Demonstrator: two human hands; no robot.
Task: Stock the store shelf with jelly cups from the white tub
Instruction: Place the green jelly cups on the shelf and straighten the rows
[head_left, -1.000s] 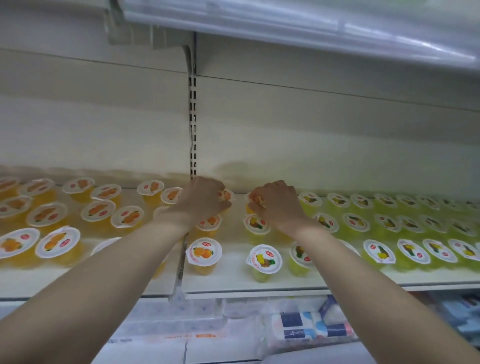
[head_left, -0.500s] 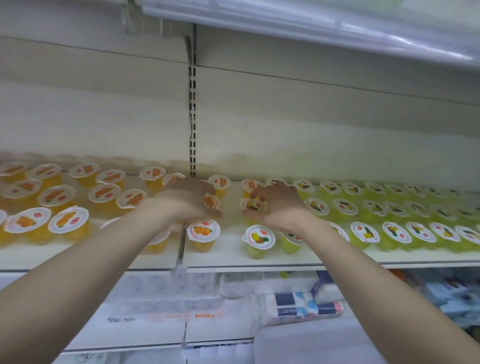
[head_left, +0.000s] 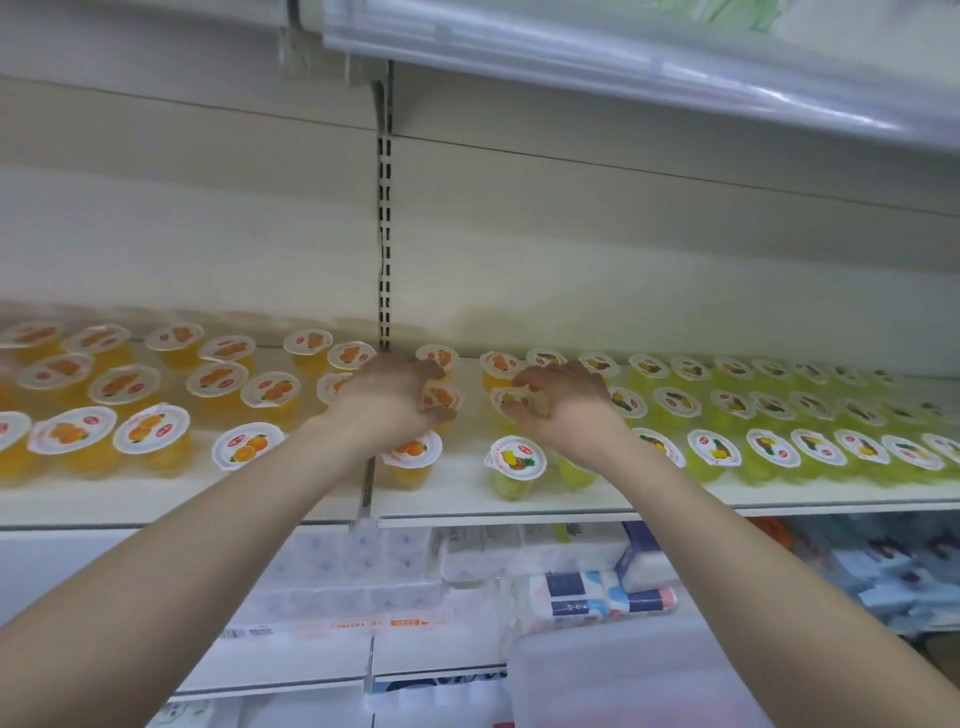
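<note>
The store shelf (head_left: 571, 501) holds rows of jelly cups, orange ones (head_left: 150, 431) on the left and yellow-green pineapple ones (head_left: 714, 449) on the right. My left hand (head_left: 389, 402) reaches over the second row, its thumb and fingers curled round an orange jelly cup (head_left: 442, 398). Beside it, my right hand (head_left: 569, 408) curls the same way round a pineapple jelly cup (head_left: 510, 400). Both cups stand on the shelf. The white tub (head_left: 613, 670) shows blurred at the bottom right, below my right forearm; I cannot see what it contains.
A slotted metal upright (head_left: 384, 234) splits the back wall just behind my left hand. An upper shelf edge (head_left: 623, 67) with a clear plastic strip overhangs. Below, a lower shelf carries packs of tissues (head_left: 597, 597) and paper goods.
Both hands drew back from the rear row to the second row, leaving cups at the back. The view tilted up, so the shelf sits lower in the frame.
</note>
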